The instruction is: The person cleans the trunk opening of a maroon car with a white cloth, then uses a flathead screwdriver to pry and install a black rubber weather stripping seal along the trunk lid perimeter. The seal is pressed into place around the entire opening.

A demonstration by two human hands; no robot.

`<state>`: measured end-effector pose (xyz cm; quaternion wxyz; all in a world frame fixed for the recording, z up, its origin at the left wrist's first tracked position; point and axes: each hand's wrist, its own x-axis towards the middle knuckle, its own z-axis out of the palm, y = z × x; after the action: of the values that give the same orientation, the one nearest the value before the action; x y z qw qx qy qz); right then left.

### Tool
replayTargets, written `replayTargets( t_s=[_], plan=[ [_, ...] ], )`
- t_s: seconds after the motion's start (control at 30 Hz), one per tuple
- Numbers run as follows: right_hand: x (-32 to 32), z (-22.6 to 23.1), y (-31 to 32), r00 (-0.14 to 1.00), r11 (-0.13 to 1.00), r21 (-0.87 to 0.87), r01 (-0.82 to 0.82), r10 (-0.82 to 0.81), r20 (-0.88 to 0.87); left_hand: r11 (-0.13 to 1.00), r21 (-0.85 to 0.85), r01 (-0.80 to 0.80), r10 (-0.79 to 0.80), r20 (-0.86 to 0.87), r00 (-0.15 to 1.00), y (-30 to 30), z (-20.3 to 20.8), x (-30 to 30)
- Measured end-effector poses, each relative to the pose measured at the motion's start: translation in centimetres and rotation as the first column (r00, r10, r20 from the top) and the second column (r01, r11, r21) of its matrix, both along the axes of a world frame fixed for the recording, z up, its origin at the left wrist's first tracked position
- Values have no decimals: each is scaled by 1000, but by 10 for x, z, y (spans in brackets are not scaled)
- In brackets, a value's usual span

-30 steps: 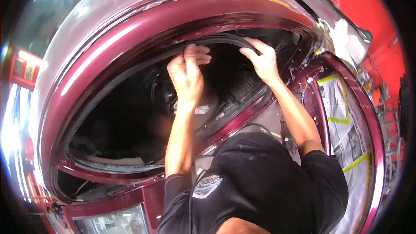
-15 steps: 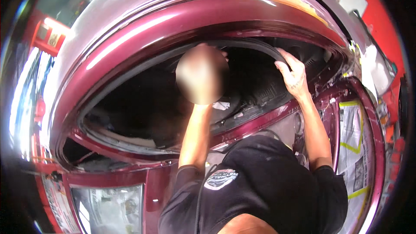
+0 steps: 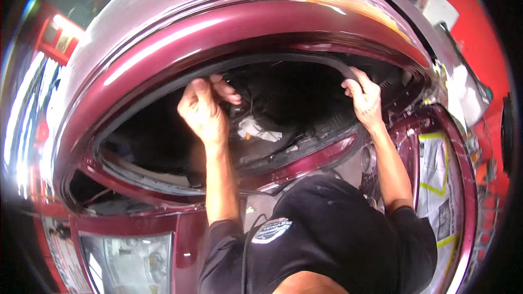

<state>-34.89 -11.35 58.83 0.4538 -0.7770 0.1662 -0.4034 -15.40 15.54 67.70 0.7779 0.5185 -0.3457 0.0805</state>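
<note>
A black rubber door seal follows the upper edge of a maroon car door opening. My right hand is closed around the seal near its right side, where the strip bends down, thumb and fingers on either side of it. Just under the upper edge, my left hand is raised against the strip. Its thumb and half-curled fingers are apart, and the fingertips are at or beside the rubber; whether they press on it I cannot tell.
Inside the dark cabin, a crumpled white piece lies below my hands. An open maroon door, with paper and yellow tape on it, stands at right. Another door with a window is at lower left. A maroon sill runs below.
My left hand has moved left along the upper edge, uncovering the white piece in the cabin. My right hand keeps its hold on the seal, slightly lower.
</note>
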Motion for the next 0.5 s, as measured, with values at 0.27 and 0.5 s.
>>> replayTargets(
  t_s=[0.27,0.5],
  plan=[
    [-10,12,6,993,971,-225,81,-60,100,989,129,77,-93,124,988,-100,-15,-36],
    [-17,16,-17,993,992,-72,-100,104,53,965,195,177,-168,-63,984,-122,-21,-66]
  ],
)
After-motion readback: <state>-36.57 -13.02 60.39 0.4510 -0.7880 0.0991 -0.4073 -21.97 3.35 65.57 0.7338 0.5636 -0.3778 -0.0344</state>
